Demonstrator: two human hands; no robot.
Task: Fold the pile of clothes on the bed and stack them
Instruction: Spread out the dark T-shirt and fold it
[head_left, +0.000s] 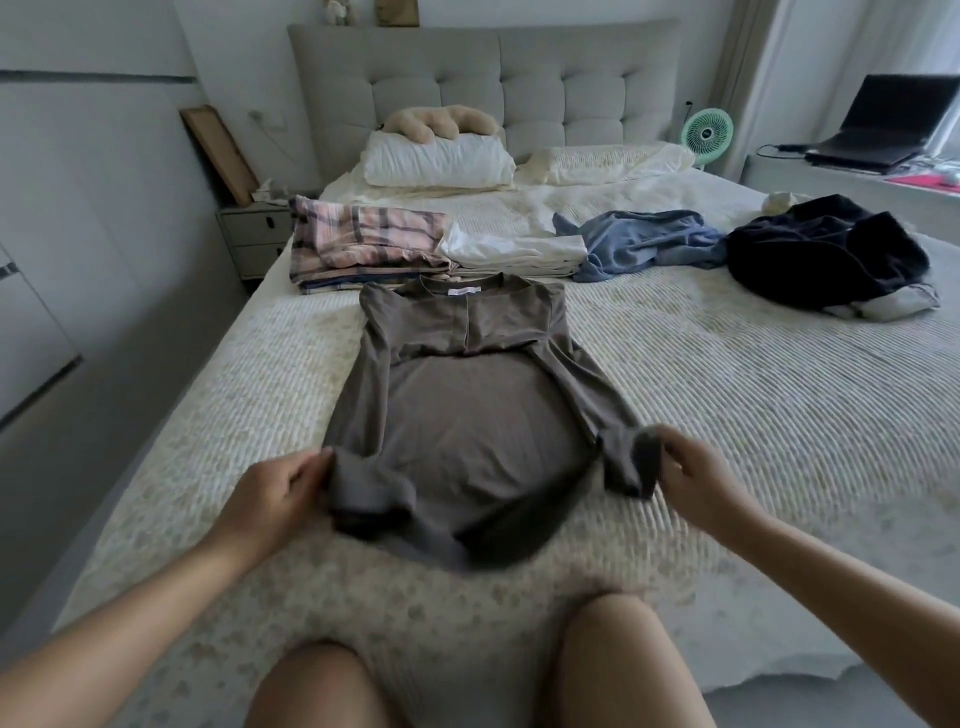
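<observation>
Both hands hold the bottom corners of a brown shirt spread on the bed.

The brown shirt (457, 410) lies flat in the middle of the bed (753, 415), neck toward the headboard, sleeves folded across its chest. The left hand (270, 493) has its grip closed on the hem's left corner; the right hand (696, 467) pinches the right corner. Beyond the collar sit a folded plaid stack (363, 244) and folded white clothes (514, 254). Toward the bed's right edge lie a crumpled blue garment (644, 244) and a dark pile (826, 254).
</observation>
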